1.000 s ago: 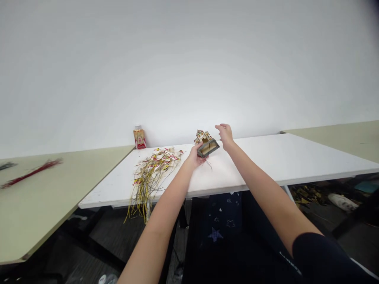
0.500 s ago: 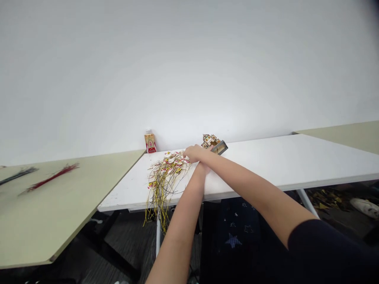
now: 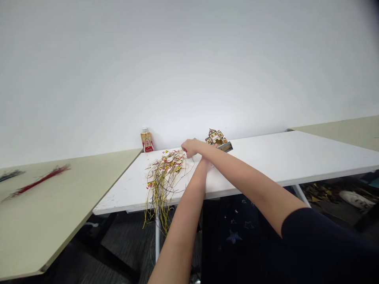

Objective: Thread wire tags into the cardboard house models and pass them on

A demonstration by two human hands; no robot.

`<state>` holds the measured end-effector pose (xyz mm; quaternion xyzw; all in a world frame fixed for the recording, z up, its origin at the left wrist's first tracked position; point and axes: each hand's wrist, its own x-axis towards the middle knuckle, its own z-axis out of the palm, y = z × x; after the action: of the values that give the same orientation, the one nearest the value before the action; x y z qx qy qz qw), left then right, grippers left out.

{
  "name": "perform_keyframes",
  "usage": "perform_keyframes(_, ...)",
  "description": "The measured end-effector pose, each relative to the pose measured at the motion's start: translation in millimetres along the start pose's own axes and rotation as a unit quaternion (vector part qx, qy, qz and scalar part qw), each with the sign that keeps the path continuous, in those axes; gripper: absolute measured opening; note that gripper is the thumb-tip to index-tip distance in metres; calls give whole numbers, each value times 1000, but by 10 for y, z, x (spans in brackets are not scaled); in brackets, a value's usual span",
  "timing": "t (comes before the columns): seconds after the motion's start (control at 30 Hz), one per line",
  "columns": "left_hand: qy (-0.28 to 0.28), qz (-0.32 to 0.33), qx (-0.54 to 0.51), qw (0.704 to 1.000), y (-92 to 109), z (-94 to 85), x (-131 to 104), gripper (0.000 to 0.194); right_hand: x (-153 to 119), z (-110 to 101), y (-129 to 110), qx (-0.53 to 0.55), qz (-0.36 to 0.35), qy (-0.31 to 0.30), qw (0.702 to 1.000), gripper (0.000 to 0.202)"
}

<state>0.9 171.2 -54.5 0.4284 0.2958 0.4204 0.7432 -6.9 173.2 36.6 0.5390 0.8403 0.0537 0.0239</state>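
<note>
My forearms cross over the white table [image 3: 260, 157], the right one on top. My right hand [image 3: 191, 147] is closed in a pinch on a small red-and-white tag [image 3: 185, 151] with a thin dark string, at the right edge of a pile of similar tags [image 3: 170, 161]. Yellow and dark strings [image 3: 160, 201] from the pile hang over the table's front edge. Mostly hidden under the right forearm, my left hand [image 3: 209, 163] is closed on a small model house [image 3: 215, 137] with a grey base, which tilts to the right.
A bottle with a red and gold label [image 3: 147, 141] stands by the wall at the table's back left corner. On the beige table [image 3: 74, 189] to the left lie a red bundle of strands [image 3: 41, 181] and a dark bundle [image 3: 10, 175]. Another beige table [image 3: 340, 128] adjoins at right.
My right hand has lifted slightly, with the red-and-white tag now showing at its fingers. The model house has shifted right and stands more upright. The view has turned slightly.
</note>
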Motion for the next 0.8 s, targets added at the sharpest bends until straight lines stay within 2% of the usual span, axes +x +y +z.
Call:
perform_keyframes(0.13, 57, -4, -8, 998, -106, 66, -72, 22, -126, -346, 122, 75, 6, 40, 996, 38)
perform_keyframes(0.3, 60, -23, -30, 997, -34, 76, -98, 24, -260, -758, 299, 201, -38, 88, 975, 22)
perform_keyframes(0.4, 64, -33, -16, 997, -20, 60, -98, 26, -345, -974, 401, 305, -62, 116, 943, 23)
perform_keyframes(0.57, 61, -26, -18, 998, -27, 35, -96, 28, -504, -1295, 504, 424, -48, 202, 882, 36)
perform_keyframes(0.7, 66, -30, -22, 997, -9, 34, -123, 31, -613, -1503, 574, 473, -34, 269, 838, 43)
perform_keyframes(0.8, 72, -26, -23, 997, 2, 32, -138, 31, -674, -1608, 678, 486, 1, 313, 816, 45)
